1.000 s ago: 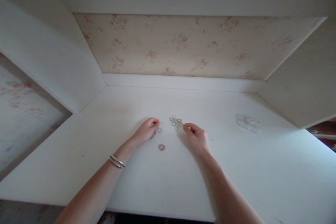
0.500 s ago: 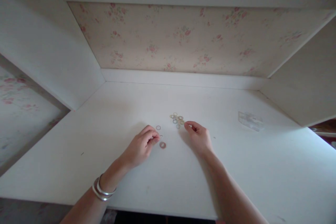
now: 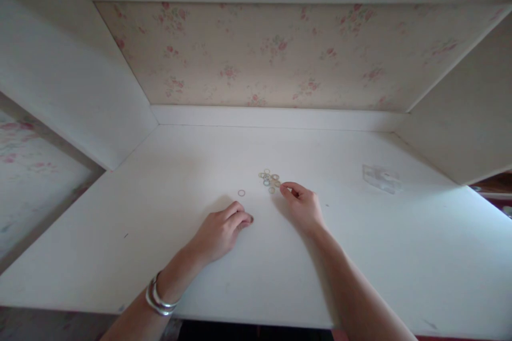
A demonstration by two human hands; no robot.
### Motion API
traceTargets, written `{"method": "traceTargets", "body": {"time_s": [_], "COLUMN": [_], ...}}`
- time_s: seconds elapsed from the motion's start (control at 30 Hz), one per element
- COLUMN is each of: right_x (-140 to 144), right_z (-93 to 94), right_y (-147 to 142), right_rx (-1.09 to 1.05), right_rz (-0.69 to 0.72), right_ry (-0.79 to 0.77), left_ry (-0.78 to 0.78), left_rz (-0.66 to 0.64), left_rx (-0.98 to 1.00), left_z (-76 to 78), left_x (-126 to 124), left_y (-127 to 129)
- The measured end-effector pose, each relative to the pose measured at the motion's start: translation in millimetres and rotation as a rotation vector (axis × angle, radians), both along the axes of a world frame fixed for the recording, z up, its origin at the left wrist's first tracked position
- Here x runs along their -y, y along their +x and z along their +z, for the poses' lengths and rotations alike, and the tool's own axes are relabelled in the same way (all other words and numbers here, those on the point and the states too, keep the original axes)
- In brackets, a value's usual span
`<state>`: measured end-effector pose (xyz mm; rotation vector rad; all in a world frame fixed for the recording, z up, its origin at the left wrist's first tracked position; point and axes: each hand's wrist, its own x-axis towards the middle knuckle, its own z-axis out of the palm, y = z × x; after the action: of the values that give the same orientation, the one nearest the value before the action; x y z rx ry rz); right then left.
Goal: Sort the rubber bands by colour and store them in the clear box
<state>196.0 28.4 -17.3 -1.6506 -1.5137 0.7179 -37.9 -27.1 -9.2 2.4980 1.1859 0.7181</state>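
Observation:
A small pile of several thin rings [image 3: 269, 180] lies on the white table [image 3: 360, 256]. My right hand [image 3: 302, 206] rests just right of the pile, thumb and forefinger pinched close at its edge; whether a ring sits between them cannot be told. One single ring [image 3: 241, 193] lies apart, left of the pile. My left hand [image 3: 222, 230] lies below it with curled fingers, its fingertips covering a pinkish ring whose edge just shows [image 3: 251, 218]. Silver bangles [image 3: 158, 298] circle my left wrist.
A clear plastic bag [image 3: 381, 178] lies at the right of the table. White side panels and a floral back wall [image 3: 264, 58] enclose the table on three sides. The front edge runs along the bottom of the view.
My left hand has drawn back from beside the pile toward me and now covers the pinkish ring. The single ring it was next to stays behind. My right hand has barely moved.

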Motion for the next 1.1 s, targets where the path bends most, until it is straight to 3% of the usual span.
{"method": "traceTargets", "body": {"time_s": [0.77,1.1], "right_x": [-0.1,-0.8], "right_z": [-1.5,-0.2], "right_y": [-0.1,-0.5], "right_rx": [0.024,0.08], "right_rz": [0.013,0.026], "right_ry": [0.016,0.016], "left_ry": [0.012,-0.03], "left_rz": [0.02,0.003], "left_rx": [-0.056,-0.013], "left_z": [-3.3,5.3], "left_x": [-1.9,1.4], "left_y": [1.4,2.7]}}
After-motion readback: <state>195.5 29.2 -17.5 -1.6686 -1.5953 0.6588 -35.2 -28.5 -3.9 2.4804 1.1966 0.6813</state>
